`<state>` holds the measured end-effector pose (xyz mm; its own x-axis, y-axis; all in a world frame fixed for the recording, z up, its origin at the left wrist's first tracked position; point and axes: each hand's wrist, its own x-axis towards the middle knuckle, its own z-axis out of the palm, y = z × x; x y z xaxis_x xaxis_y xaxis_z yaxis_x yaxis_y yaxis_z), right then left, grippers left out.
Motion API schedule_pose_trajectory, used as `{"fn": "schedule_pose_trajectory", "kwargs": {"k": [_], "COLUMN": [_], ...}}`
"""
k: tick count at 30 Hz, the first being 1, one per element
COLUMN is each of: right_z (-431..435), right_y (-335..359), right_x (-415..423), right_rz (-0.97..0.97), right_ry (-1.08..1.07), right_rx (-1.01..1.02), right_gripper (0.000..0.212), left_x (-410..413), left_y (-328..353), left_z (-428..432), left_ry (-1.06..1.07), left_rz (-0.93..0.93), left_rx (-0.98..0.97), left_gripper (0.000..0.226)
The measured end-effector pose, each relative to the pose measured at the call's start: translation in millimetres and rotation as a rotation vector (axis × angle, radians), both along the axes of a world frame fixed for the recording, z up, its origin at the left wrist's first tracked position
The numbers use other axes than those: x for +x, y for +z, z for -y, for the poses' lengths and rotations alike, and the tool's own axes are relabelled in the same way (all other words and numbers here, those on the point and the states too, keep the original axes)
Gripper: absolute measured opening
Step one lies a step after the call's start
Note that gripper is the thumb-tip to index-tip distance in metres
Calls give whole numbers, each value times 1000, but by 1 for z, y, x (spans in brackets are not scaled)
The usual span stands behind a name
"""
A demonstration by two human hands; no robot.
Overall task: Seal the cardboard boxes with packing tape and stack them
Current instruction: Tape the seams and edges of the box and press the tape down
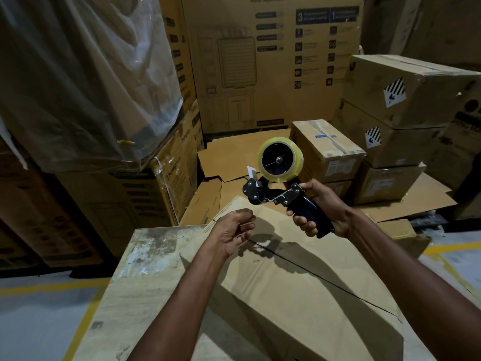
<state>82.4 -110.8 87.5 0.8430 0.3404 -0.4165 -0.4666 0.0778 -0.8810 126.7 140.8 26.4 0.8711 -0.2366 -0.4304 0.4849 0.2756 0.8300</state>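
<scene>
My right hand (321, 212) grips the black handle of a tape dispenser (281, 183), held up above a large cardboard box (299, 295). A roll of clear packing tape (280, 159) sits on top of the dispenser, with a short loose end sticking out at its left. The box's top flaps are closed and a dark seam runs diagonally across them. My left hand (234, 229) hovers just left of the dispenser over the box, fingers loosely curled and holding nothing.
A stained box (145, 246) stands under the left side. Sealed boxes (328, 147) are stacked at the right (406, 89). Tall printed cartons (260, 61) and a plastic-wrapped stack (78, 74) wall the back and left. Flattened cardboard (234, 157) lies on the floor beyond.
</scene>
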Motion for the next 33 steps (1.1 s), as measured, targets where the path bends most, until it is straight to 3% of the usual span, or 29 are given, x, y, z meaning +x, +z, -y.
{"fn": "schedule_pose_trajectory", "kwargs": {"k": [6, 12, 17, 21, 33], "right_z": [-2, -16, -31, -33, -66], "right_y": [-10, -24, -35, -47, -87], "right_x": [-6, -9, -10, -12, 1], "right_rz": [33, 70, 77, 83, 11], "right_ry": [45, 73, 66, 61, -15], "right_rx": [-44, -93, -134, -153, -270], "right_gripper": [72, 68, 64, 64, 66], "left_x": [13, 39, 55, 82, 107], "left_y": [-3, -6, 2, 2, -42], "left_z": [-1, -16, -41, -78, -82], "left_ry": [96, 76, 44, 126, 57], "left_rz": [-18, -1, 64, 107, 450], "left_rx": [-9, 279, 418, 506, 794], "left_gripper": [35, 56, 37, 48, 56]}}
